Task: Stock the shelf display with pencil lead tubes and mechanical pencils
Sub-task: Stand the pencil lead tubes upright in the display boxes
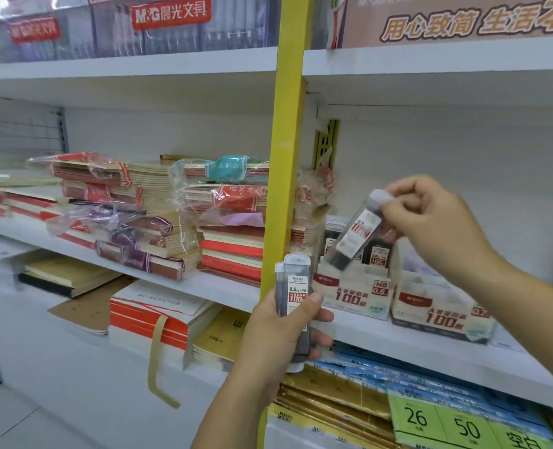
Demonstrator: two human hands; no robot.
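My left hand grips two upright pencil lead tubes, dark with white labels reading 0.5 HB, in front of the yellow shelf post. My right hand pinches the white cap of another lead tube, tilted with its lower end over the left display box marked HB 0.5. A few tubes stand in that box. A second display box marked 0.7 sits to its right on the white shelf. No mechanical pencils are visible.
A yellow post divides the shelving. Left of it lie stacks of wrapped red and purple notebooks. Below are more books, blue packs and green price tags. The shelf behind and right of the boxes shows bare white wall.
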